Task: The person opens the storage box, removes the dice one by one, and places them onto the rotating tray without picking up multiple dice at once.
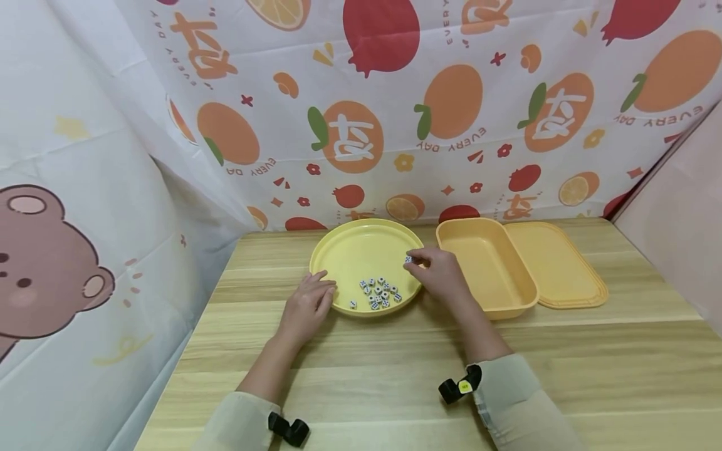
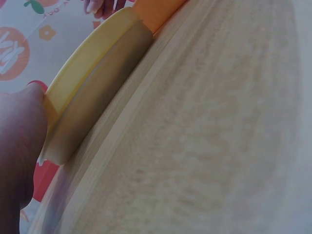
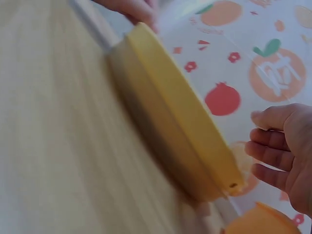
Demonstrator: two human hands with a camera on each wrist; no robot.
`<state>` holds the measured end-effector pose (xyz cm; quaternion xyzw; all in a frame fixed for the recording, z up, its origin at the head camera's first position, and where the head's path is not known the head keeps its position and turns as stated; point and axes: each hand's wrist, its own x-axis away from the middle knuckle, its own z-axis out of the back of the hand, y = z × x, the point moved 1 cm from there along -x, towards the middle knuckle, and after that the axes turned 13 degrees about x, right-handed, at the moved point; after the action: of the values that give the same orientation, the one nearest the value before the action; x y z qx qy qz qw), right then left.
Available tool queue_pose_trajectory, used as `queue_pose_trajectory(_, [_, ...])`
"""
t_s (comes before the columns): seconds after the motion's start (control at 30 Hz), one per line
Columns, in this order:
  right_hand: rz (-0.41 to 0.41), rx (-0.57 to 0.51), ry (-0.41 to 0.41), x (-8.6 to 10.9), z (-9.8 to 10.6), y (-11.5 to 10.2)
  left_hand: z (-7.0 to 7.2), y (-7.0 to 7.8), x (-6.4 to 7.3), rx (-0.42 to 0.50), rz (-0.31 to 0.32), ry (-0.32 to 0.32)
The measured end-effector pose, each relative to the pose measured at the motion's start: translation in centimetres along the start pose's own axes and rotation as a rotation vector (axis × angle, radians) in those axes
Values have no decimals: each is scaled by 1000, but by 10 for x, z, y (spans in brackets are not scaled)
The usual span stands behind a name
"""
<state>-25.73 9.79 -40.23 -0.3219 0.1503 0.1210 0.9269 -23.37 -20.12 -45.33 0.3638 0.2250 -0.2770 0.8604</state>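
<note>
A round yellow tray (image 1: 366,232) lies on the table, with several small white dice (image 1: 379,292) clustered near its front edge. One die (image 1: 353,304) sits apart from them toward the left. My right hand (image 1: 442,272) is above the tray's right side and pinches a die (image 1: 408,259) between thumb and fingertips. That die cannot be made out in the right wrist view, where the hand (image 3: 287,146) shows beyond the tray's side. My left hand (image 1: 307,304) rests on the left rim of the tray, fingers extended over the edge.
Right of the tray stands an orange-yellow rectangular box (image 1: 487,307), its floor bare. A matching lid (image 1: 558,266) lies flat beside it. The wooden table (image 1: 383,382) runs back to a fruit-print cloth (image 1: 395,175), and another cloth hangs at the left.
</note>
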Motion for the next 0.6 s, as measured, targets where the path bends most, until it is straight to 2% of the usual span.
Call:
queue_pose_trajectory(0.3, [13,14,-83,2,-22,-8,-1,0,1,8,19,-6])
queue_pose_trajectory(0.6, [-27,20,-107,-1,-22,-7,2,0,-1,0,47,-19])
